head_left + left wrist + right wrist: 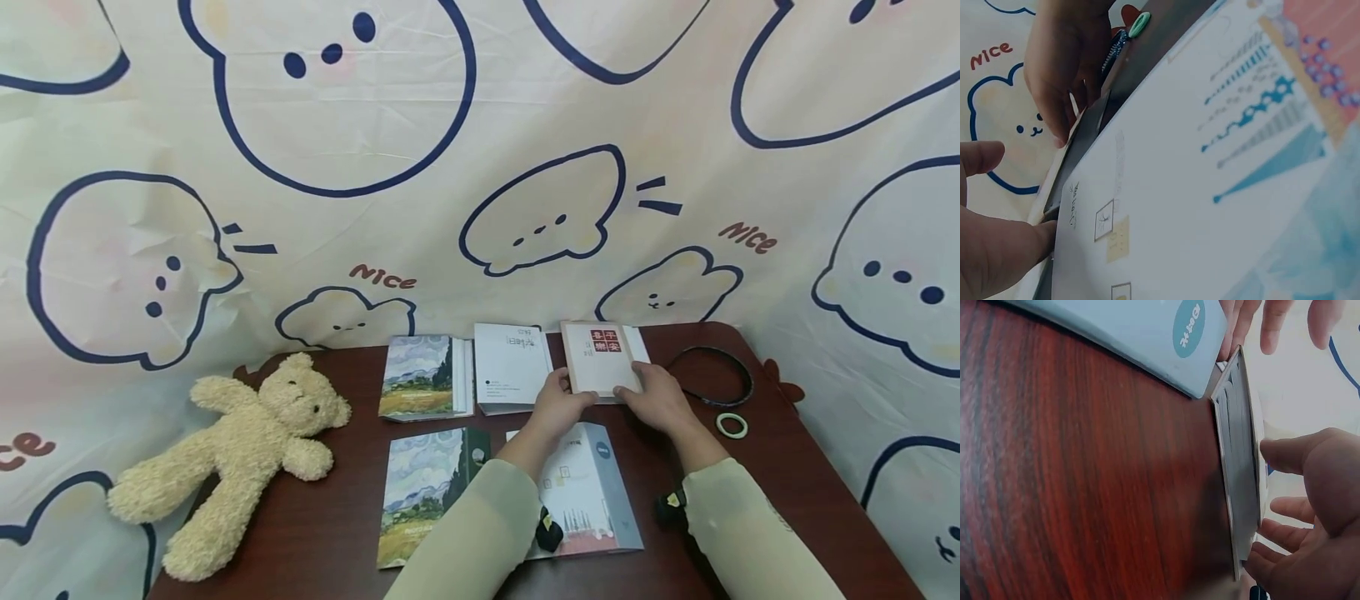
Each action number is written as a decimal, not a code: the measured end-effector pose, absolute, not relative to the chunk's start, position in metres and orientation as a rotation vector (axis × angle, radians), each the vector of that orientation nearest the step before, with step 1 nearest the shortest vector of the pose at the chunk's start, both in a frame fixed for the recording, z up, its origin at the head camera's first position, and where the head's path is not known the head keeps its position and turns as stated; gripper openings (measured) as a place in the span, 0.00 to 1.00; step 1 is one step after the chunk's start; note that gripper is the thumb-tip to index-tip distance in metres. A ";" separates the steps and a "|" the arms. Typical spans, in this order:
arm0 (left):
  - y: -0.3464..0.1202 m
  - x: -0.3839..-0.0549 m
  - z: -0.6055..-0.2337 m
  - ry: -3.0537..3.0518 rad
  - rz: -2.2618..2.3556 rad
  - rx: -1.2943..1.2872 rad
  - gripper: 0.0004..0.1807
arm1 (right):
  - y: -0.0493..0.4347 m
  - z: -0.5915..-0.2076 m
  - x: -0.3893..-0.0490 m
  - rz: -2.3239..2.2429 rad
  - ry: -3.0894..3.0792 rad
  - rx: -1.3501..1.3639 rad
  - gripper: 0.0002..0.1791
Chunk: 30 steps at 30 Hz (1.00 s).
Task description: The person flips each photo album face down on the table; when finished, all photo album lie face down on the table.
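On the table point(330, 517), books point(600, 367) form two rows — teddy bear point(251, 446) left, loop point(750, 382) and ring point(732, 436) right.

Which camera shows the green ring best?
The head view: there the ring lies whole on the table, its round shape and hole clear. The left wrist view shows it slanted, like a thin oval. The right wrist view doesn't show it.

1. the far right book point(600, 354): cream, with four red squares.
2. the far middle book point(512, 365): white, black writing.
3. the far left book point(417, 375) and near left book point(422, 492): painted blue sky, green trees, yellow grass.
4. the near right book point(590, 483): white, light blue, some pink.
5. the table point(322, 517): dark red-brown, dark streaks.
6. the teddy point(251, 446): pale yellow.
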<state>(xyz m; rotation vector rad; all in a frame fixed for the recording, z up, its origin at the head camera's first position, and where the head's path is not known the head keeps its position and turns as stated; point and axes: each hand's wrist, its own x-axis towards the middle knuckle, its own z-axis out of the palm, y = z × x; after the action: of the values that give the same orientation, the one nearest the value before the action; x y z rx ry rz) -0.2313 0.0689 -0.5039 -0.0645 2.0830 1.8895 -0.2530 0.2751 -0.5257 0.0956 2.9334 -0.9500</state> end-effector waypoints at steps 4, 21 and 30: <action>0.073 -0.233 -0.506 2.055 1.903 -0.073 0.46 | 0.274 -0.527 -0.255 -0.932 2.928 0.108 0.42; 0.074 -0.233 -0.508 1.961 1.947 -0.083 0.46 | 0.275 -0.525 -0.255 -0.900 2.883 0.151 0.43; 0.067 -0.232 -0.504 1.919 1.981 -0.095 0.46 | 0.273 -0.521 -0.255 -0.915 2.843 0.130 0.44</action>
<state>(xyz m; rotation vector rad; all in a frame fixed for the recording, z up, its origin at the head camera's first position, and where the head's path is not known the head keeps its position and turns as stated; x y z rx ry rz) -0.2322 0.0670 -0.5041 -0.0947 1.9190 1.9813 -0.2552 0.2730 -0.5212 0.1300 2.8432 -0.9150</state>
